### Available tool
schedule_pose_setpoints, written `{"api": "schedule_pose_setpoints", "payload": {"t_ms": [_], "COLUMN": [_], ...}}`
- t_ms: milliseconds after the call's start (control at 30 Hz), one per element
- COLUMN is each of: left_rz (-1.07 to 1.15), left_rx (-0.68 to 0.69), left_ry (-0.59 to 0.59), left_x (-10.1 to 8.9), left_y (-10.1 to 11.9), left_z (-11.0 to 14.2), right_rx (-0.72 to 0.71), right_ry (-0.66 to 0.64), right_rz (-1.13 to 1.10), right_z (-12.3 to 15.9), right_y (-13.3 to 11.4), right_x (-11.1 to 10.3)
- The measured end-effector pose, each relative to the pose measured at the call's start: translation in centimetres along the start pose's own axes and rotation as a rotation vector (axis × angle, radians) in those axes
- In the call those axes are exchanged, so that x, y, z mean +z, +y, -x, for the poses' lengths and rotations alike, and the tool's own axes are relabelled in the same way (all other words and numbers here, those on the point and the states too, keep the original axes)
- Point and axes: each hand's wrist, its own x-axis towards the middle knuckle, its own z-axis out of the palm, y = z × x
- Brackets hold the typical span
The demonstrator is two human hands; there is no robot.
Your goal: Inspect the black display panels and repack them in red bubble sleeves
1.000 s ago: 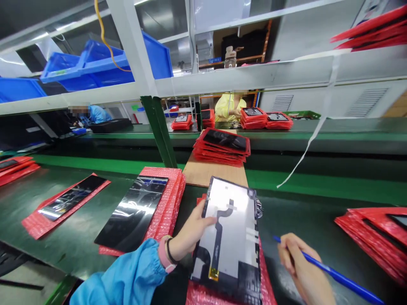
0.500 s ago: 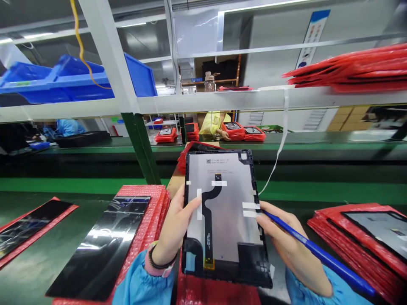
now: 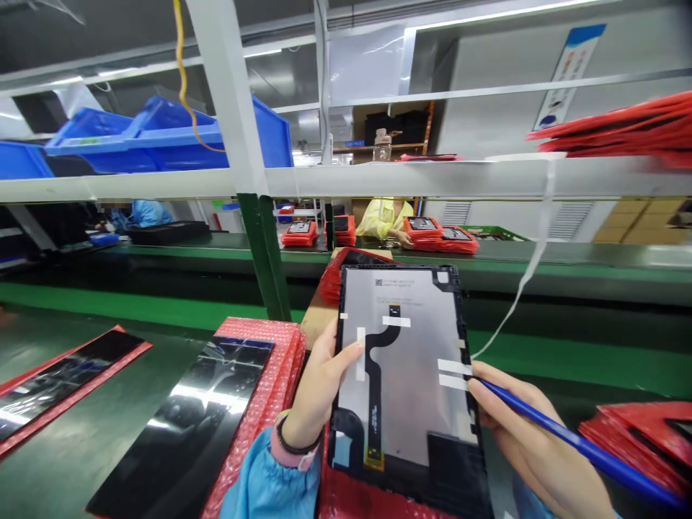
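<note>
A tablet screen panel, its silver back and black flex cable facing me, is held up and tilted in front of me. My left hand grips its left edge, thumb lying on the back beside a strip of white tape. At the right edge, my right hand touches the panel near two white tape strips. Its fingers are closed round a long blue pen-like tool, whose tip lies by that edge. Beneath the panel, a red bubble-wrap bag shows in part.
To my left, a black glass screen lies on pink bubble-wrap bags. Farther left is another screen. Stacked red bags sit at right. A shelf rail and post stand ahead; a person in yellow works beyond.
The panel has been raised and turned more squarely toward me. My right hand, apart from it a second ago, has come to its right edge with the blue tool. The camera view has shifted.
</note>
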Motion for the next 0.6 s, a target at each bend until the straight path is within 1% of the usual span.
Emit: {"api": "schedule_pose_setpoints", "payload": {"t_ms": [100,200,267,333,400,467,533,567,600], "left_rz": [-0.036,-0.024,0.007,0.019,-0.015,-0.108,-0.269,-0.366,-0.465], "left_rx": [0.056,0.017,-0.016,-0.001,0.045,0.068,0.084,0.107,0.149], "left_ry": [0.005,0.021,0.031,0.033,0.042,0.065,0.098,0.101,0.077], "left_x": [-0.2,-0.4,-0.4,-0.6,-0.8,-1.2,-1.4,-1.5,-1.5], "left_y": [0.0,-0.2,-0.3,-0.4,-0.3,-0.2,0.0,0.1,0.1], "left_z": [-0.1,0.0,-0.1,-0.3,-0.3,-0.3,0.0,0.2,0.4], "right_rx": [0.031,0.098,0.143,0.156,0.123,0.055,-0.029,-0.054,-0.061], "right_ry": [0.007,0.001,-0.043,-0.078,-0.065,-0.031,0.003,0.0,-0.027], "right_rz": [-0.026,-0.087,-0.132,-0.143,-0.116,-0.097,-0.126,-0.163,-0.208], "right_z": [-0.5,-0.9,-0.9,-0.9,-0.8,-0.6,-0.2,-0.1,0.1], "right_y": [-0.4,-0.4,-0.3,-0.1,-0.1,-0.3,-0.7,-0.9,-1.0], "right_x": [0.5,1.0,1.1,1.1,0.9,1.0,1.2,1.4,1.6]}}
